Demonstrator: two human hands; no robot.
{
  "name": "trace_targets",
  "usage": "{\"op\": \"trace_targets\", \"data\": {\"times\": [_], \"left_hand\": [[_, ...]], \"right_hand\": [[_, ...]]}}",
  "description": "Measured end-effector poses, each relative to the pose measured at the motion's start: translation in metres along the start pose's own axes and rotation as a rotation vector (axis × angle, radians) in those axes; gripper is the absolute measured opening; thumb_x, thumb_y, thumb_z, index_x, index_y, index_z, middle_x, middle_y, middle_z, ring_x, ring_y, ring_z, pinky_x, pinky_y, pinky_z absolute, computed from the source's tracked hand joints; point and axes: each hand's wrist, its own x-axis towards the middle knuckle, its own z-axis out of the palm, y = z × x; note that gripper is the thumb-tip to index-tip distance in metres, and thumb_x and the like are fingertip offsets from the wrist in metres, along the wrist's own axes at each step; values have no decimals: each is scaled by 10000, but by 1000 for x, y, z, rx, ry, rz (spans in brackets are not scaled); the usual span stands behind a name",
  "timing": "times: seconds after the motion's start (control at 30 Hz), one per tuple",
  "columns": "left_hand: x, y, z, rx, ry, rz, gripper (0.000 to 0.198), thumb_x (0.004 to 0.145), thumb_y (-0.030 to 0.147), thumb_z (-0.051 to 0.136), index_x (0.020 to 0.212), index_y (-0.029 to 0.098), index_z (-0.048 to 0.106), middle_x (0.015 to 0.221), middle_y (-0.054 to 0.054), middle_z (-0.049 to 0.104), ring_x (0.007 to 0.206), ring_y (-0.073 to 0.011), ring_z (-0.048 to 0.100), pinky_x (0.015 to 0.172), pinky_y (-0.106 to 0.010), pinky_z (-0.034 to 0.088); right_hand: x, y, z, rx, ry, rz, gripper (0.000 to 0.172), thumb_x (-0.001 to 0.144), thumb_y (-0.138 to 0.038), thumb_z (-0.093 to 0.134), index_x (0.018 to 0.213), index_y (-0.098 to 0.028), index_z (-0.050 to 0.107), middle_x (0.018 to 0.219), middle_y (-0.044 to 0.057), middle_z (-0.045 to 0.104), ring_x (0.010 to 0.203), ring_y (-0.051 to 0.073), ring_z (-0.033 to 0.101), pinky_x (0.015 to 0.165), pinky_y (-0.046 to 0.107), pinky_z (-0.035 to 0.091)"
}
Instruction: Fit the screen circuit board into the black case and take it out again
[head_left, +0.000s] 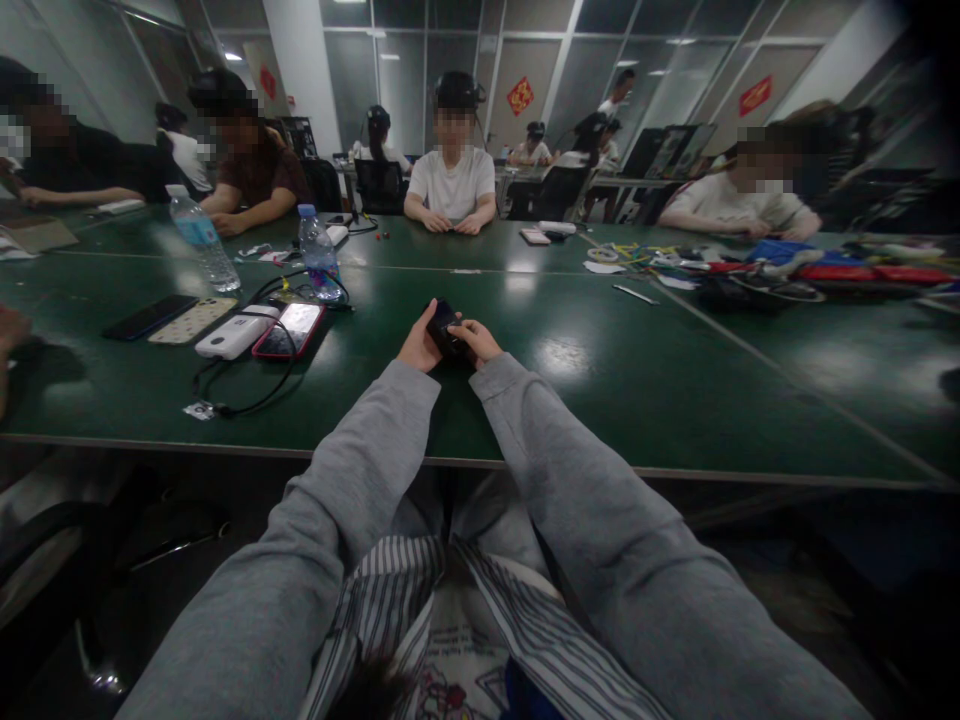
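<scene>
Both my hands meet over the green table [360, 380], around a small black handheld device [444, 318]. My left hand [420, 340] grips it from the left side, thumb along its edge. From the right, my right hand [478, 342] is closed on its lower part, with fingers pressed to its face. The device is tilted and partly covered by my fingers, so its exact kind is hard to make out. Both forearms are in grey sleeves.
Left of my hands lie a dark phone [150, 317], a patterned phone [193, 321], a white power bank [236, 333] with a black cable, and a red-edged phone [291, 331]. Two water bottles [319, 255] stand behind. Tangled cables [637, 258] lie right. Several people sit around.
</scene>
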Motion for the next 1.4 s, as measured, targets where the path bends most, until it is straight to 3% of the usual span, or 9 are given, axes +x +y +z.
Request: {"op": "trace_targets", "data": {"times": [0.3,0.47,0.63,0.77,1.0,1.2,1.4], "left_hand": [[0,0,1,-21,28,2,527,836,542,636,1161,127,663,906,-96,740,873,-209,697,905,-367,511],[0,0,0,-21,15,11,513,843,554,620,1117,124,675,839,-88,732,834,-206,695,888,-361,513],[-1,1,5,-69,83,37,476,860,524,611,1117,126,657,780,-70,719,792,-194,694,880,-337,515],[-3,2,8,-85,124,48,466,871,511,596,1146,137,639,798,-66,720,817,-200,698,894,-347,510],[-7,3,8,-74,68,61,568,876,639,506,1141,159,658,878,-95,729,964,-232,675,944,-380,476],[-5,4,3,-94,94,40,656,815,749,485,1058,174,687,830,-93,718,910,-236,670,896,-376,484],[0,4,-2,-134,77,26,649,814,741,497,1071,168,662,869,-89,718,882,-216,667,882,-361,490]], "right_hand": [[8,8,-3,-51,15,0,509,525,-431,809,854,-252,464,735,-67,582,687,134,569,661,281,470],[8,12,-4,-247,43,-214,505,572,-506,789,877,-245,482,920,10,593,928,184,576,909,366,467],[-3,11,-2,-511,-5,-496,654,607,-569,777,1085,-219,501,1209,135,555,1170,284,526,1077,454,384],[-8,9,-1,-719,-44,-592,771,580,-457,821,1231,-195,501,1310,174,537,1262,359,486,1100,524,365],[-15,0,-1,-743,-16,-648,645,722,-393,698,1304,-203,496,1345,157,565,1259,343,524,1111,502,371],[-18,-11,-4,-670,139,-705,654,792,-478,634,1369,-241,435,1382,122,536,1272,302,516,1116,465,381],[5,-8,-28,-742,346,-670,648,804,-388,612,1380,-163,419,1378,173,524,1278,315,509,1123,480,362]]}}
